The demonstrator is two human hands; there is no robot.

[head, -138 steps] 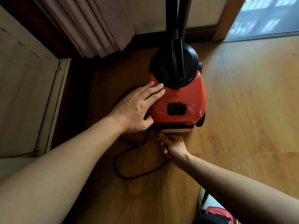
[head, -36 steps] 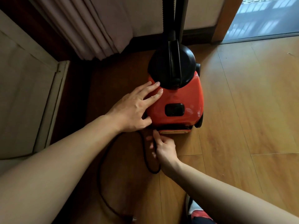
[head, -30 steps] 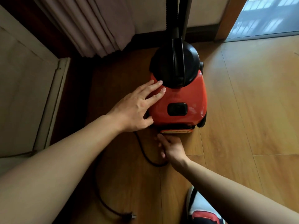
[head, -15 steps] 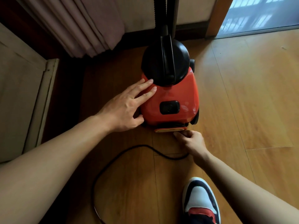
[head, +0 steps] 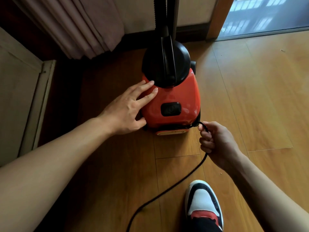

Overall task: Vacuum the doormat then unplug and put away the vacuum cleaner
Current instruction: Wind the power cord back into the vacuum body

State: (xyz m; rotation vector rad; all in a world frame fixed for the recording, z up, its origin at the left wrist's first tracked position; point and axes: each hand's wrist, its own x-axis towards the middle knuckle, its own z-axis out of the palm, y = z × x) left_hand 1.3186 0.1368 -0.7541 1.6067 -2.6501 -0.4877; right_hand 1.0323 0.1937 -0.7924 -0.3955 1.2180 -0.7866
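Nearest the camera, a white, black and red sneaker point(head: 204, 205) stands on the glossy honey-coloured wood-plank floor point(head: 260, 101), just right of the thin black rubber-sheathed power cord point(head: 168, 190), which trails across the planks from the bottom edge toward the machine. The right hand point(head: 217, 141) is curled into a fist around this cord, close to where it meets the rear right corner of the casing; the cord loops over the knuckles. The cord appears limp, light and flexible, so it should be fed or pulled in line with its entry point; a closed fist near the housing seems the correct hold. The left hand point(head: 128, 109) lies flat and spread, fingers extended, on the left flank of the red, smooth-shelled plastic canister vacuum cleaner point(head: 173, 97), bracing it and gripping nothing. The shell looks rigid, glossy and probably slippery; the body is judged moderately heavy. A black rectangular rocker switch point(head: 170, 109) sits on its rear slope. Beyond it rise a black domed lid with arched carrying handle point(head: 167, 62), the likely lifting point, then a black ribbed hose point(head: 160, 12). Behind hang pleated mauve fabric curtains point(head: 87, 25).
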